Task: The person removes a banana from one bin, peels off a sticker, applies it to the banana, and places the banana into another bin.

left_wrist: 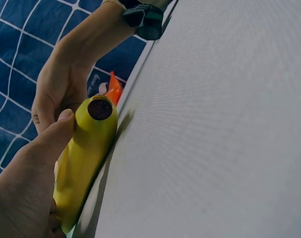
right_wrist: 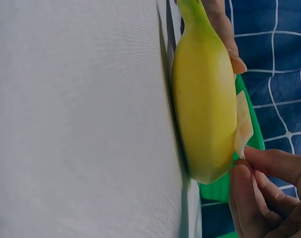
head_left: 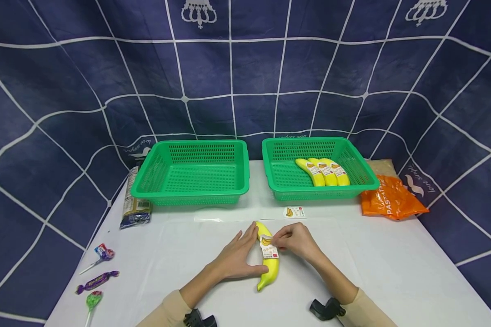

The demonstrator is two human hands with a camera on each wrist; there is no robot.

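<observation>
A yellow banana point(head_left: 272, 271) lies lengthwise on the white table between my hands. My left hand point(head_left: 239, 257) holds it from the left side, fingertips near its far end and thumb on its lower part; the left wrist view shows that thumb against the banana point(left_wrist: 90, 148) by its dark stem tip. A white label sticker point(head_left: 268, 247) with a banana picture sits on the upper side of the fruit. My right hand point(head_left: 296, 240) pinches the sticker's far right edge between thumb and finger. In the right wrist view, the pinched part of the sticker point(right_wrist: 243, 124) stands off the peel.
Behind are a green basket point(head_left: 190, 200) and another green basket point(head_left: 319, 194) with several labelled bananas point(head_left: 326, 175). A label strip point(head_left: 245, 214) lies before them. Bagged goods point(head_left: 135, 206) and an orange pasta bag point(head_left: 393, 200) flank them. Candies point(head_left: 97, 281) lie left.
</observation>
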